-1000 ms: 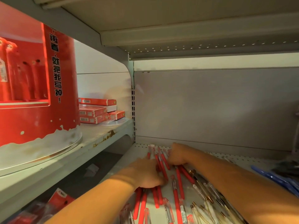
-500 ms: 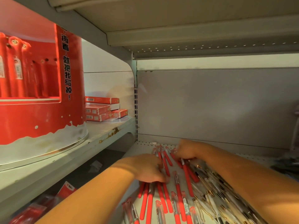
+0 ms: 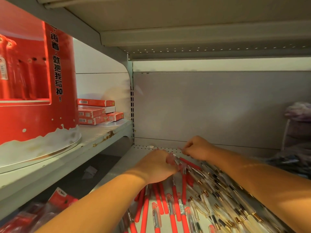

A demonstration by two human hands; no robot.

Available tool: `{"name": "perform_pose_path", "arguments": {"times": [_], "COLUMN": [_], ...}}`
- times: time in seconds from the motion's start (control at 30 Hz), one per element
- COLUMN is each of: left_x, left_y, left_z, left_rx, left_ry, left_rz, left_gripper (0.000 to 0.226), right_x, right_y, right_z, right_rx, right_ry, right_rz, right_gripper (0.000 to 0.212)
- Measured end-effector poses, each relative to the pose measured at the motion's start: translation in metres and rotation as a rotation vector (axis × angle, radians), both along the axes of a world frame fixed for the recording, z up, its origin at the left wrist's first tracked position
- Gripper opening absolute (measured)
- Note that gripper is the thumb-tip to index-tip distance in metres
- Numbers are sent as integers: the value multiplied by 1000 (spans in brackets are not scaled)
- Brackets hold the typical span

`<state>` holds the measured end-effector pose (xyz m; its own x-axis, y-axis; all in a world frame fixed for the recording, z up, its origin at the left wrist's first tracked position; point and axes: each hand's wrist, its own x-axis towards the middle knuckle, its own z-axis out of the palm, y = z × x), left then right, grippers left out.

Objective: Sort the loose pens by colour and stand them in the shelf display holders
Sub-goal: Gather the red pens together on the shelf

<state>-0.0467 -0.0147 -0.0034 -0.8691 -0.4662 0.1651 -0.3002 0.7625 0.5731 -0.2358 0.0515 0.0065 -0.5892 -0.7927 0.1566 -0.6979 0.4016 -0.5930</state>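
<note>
Grips a bunch of red pens (image 3: 175,163) in the left hand (image 3: 156,167), centre of frame, with fingers curled round the barrels and capped ends fanning out to the right. Judged a collecting hold, keeping one colour together.

Pinches what looks like one more pen in the right hand (image 3: 199,148), just above and right of the left, fingertips closed at its end. Appears to feed it toward the bunch, though blur hides the exact contact. Hands near each other, not touching.

Leaves further red pens loose on the shelf (image 3: 121,165) at lower centre, below the left wrist, lying roughly parallel. Keeps cream pens (image 3: 218,211) with gold clips heaped at lower right, under the right forearm, apart from the red, presumably by colour.

Shows the red holder (image 3: 33,115) standing on the upper shelf (image 3: 101,137) at frame left, with some pens upright in its slots and boxes (image 3: 96,111) stacked beside it.

Nothing from the bunch stood in the holder yet. Sorting judged under way, standing pending.
</note>
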Motion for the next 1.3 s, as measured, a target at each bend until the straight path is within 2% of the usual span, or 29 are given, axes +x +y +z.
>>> {"name": "perform_pose_path", "arguments": {"times": [0.07, 0.17, 0.23, 0.3, 0.33, 0.5, 0.6, 0.67, 0.73, 0.8, 0.83, 0.87, 0.93, 1.13, 1.23, 1.3], "left_x": [-3, -7, -10, -7, -6, 3, 8, 13, 22, 31, 34, 35, 35, 42, 50, 59], "left_y": [6, 12, 15, 19, 19, 11, 4, -3, -8, -9, -8, -7, -2, 12, 10, 9], "left_z": [1, 2, 8, 15, 16, 18, 19, 17, 13, 10, 8, 6, 3, 11, 18, 21], "left_rx": [45, 121, 436, 769, 812, 811, 852, 821, 744, 666, 595, 500, 335, 48, -61, -24], "left_ry": [52, 98, 193, 270, 284, 333, 280, 196, 40, -151, -235, -303, -370, -333, -463, -623], "left_rz": [27, 85, 146, 205, 236, 381, 380, 373, 365, 337, 330, 328, 322, 304, 343, 373], "left_gripper": [42, 34, 28, 30, 30, 18, 20, 19, 11, 8, 10, 14, 21, 33, 38, 41], "right_x": [10, 35, 53, 69, 77, 101, 104, 92, 74, 62, 59, 58, 62, 72, 73, 72], "right_y": [7, 22, 31, 37, 40, 53, 55, 48, 41, 37, 35, 33, 28, 8, 2, -1], "right_z": [4, 8, 7, 3, 0, -6, -4, -1, 3, 1, -2, -5, -7, -3, -6, -7], "right_rx": [-100, -212, -271, -280, -274, -158, -51, -83, -63, 149, 273, 358, 406, 512, 535, 531], "right_ry": [-89, -355, -478, -460, -443, -241, -315, -329, -130, 130, 190, 207, 234, 281, 276, 254], "right_rz": [15, 116, 179, 213, 227, 319, 478, 390, 220, 152, 147, 143, 120, 72, 51, 53], "right_gripper": [22, 26, 21, 24, 25, 17, 11, 10, 8, 6, 12, 17, 22, 19, 19, 19]}}
